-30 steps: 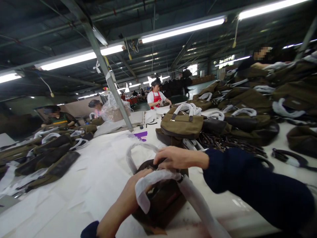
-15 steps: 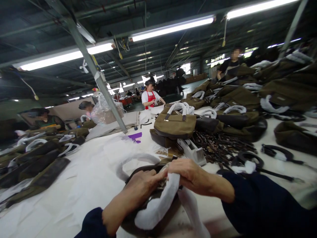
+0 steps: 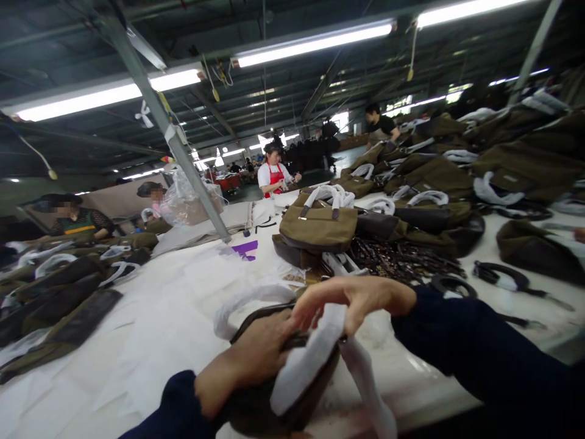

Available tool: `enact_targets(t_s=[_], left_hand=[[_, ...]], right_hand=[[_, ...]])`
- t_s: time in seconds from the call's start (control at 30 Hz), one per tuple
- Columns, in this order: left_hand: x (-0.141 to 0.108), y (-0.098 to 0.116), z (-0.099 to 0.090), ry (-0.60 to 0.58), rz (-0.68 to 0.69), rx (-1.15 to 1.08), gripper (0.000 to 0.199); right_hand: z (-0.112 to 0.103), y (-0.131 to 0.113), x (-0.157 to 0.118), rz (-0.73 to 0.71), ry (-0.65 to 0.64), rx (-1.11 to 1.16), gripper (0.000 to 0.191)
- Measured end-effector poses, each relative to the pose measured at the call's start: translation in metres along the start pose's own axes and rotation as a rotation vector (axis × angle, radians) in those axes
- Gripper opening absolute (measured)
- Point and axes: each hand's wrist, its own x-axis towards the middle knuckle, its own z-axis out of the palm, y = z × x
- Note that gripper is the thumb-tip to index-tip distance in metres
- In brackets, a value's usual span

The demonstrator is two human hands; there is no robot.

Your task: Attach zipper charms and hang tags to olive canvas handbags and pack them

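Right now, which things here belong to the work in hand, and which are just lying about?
In hand: left hand, right hand, dark brown bag, its white-wrapped handle.

Lying about: olive canvas tote bag, white dispenser, heap of dark straps, purple card.

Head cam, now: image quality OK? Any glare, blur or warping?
Head view: the ceiling's fluorescent tubes are blown out, and there's a faint sheen on the white table covering; wide-angle warping leans the steel column and stretches the edges; the right hand looks slightly soft, though it's hard to be sure.
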Motion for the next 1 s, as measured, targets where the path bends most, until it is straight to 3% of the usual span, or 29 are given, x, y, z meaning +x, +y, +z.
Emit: enact_targets(t_s=[0.07,0.1,0.23,0.33,0.5,0.57,0.63,0.7,0.8,0.83,0.9,1.0], left_hand=[[-0.013,0.010,-0.015,-0.034,-0.042,0.018,0.042],[-0.020,0.013,-0.021,-0.040,-0.069,0.022,0.039],[-0.040,0.011,-0.024,-0.105,-0.130,0.008,0.017],[-0.050,0.008,-0.017,-0.176,-0.133,0.018,0.018],[-0.077,0.013,-0.029,-0.238,-0.193,0.041,0.025],[-0.097,0.010,-0.035,-0.136,-0.241,0.021,0.025],[-0.120,0.002,-0.033,0.115,-0.293,-0.008,0.029],[-0.141,-0.008,-0.018,0.479,-0.354,-0.080,0.036],[-0.164,-0.019,0.029,0.925,-0.429,-0.286,0.052],[-0.168,-0.020,0.049,0.997,-0.441,-0.349,0.057],[-0.172,-0.020,0.090,1.031,-0.489,-0.402,0.066],[-0.167,-0.014,0.134,0.994,-0.671,-0.373,0.062]], right_hand=[[-0.015,0.000,0.003,-0.068,-0.047,0.171,0.087],[-0.019,0.003,0.007,-0.063,-0.029,0.175,0.083],[-0.018,0.035,0.041,0.160,-0.013,-0.367,0.044],[-0.011,0.060,0.063,0.229,-0.126,-0.683,0.019],[-0.009,0.069,0.067,0.238,-0.181,-1.007,0.015],[-0.010,0.061,0.064,0.237,-0.186,-1.048,0.018],[-0.011,0.049,0.061,0.198,-0.194,-1.043,0.019],[-0.011,0.036,0.062,0.155,-0.161,-1.050,0.025],[-0.003,0.022,0.072,-0.026,-0.170,-1.020,0.035],[0.001,0.020,0.078,-0.109,-0.219,-0.987,0.037],[0.012,0.023,0.091,-0.235,-0.357,-0.924,0.037],[0.028,0.039,0.108,-0.220,-0.544,-0.921,0.026]])
